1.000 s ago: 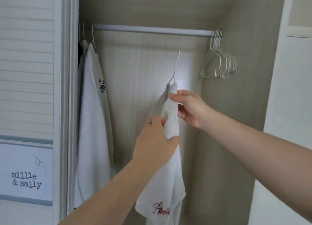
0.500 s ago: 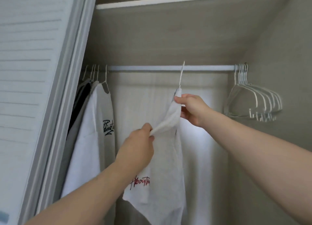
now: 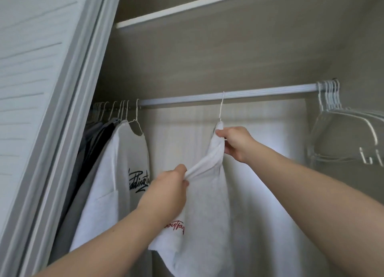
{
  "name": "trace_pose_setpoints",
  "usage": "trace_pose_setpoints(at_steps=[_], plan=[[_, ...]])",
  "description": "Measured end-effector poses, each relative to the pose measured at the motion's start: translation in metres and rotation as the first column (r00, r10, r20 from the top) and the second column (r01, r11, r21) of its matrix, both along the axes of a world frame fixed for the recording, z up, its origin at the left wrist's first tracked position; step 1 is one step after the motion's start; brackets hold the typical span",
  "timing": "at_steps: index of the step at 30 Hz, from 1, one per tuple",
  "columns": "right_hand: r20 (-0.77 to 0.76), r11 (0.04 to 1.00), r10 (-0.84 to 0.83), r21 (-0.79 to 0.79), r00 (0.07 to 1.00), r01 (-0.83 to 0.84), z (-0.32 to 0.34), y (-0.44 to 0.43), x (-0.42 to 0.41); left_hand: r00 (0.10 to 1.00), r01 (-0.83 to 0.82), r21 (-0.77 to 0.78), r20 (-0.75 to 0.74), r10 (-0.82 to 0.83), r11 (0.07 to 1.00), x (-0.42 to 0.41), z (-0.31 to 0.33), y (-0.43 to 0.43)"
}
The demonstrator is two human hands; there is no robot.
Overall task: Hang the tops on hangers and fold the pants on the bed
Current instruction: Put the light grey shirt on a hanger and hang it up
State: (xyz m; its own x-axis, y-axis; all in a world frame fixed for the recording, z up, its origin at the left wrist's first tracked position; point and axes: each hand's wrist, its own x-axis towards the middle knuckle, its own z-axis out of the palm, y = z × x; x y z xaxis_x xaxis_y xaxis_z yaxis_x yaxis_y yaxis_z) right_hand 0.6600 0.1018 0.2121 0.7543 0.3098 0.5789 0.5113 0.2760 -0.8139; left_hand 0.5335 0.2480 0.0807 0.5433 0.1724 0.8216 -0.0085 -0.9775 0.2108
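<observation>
A white top with red script (image 3: 207, 210) hangs on a white wire hanger (image 3: 222, 105) whose hook sits on the closet rail (image 3: 259, 94). My right hand (image 3: 236, 141) pinches the top's collar just under the hook. My left hand (image 3: 168, 191) grips a fold of the same top lower down and pulls it out to the left. Most of the hanger is hidden inside the fabric.
At the rail's left end hang a white top with black script (image 3: 116, 173) and several darker garments (image 3: 93, 143). Several empty white hangers (image 3: 349, 131) bunch at the right end. A louvred sliding door (image 3: 37, 89) borders the left; a shelf edge (image 3: 187, 6) runs above.
The hanger's hook has risen from below the rail onto it. My view has tilted up and moved closer. My left hand has slid down the top and stretched the fabric leftwards.
</observation>
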Motion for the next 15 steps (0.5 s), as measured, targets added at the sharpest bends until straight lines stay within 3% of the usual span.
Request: trace_pose_setpoints(at_steps=[5,8,11,15], plan=[[0.14,0.975,-0.192,-0.084,0.972,0.204,-0.004,0.004,-0.014,1.0,-0.015,0.026,-0.025,0.015,1.0,-0.012,-0.005,0.007],[0.349,0.86,-0.314,-0.29,0.883,0.42,-0.006,-0.001,-0.032,0.997,-0.051,0.046,-0.048,0.053,0.998,-0.021,-0.012,0.011],[0.464,0.7,-0.304,-0.484,0.832,0.525,-0.01,-0.002,-0.048,0.993,-0.074,0.075,-0.084,0.08,0.994,-0.03,-0.016,0.012],[0.526,0.681,-0.271,-0.487,0.806,0.547,-0.017,0.01,-0.056,0.986,-0.106,0.103,-0.119,0.118,0.989,-0.046,-0.013,0.012]])
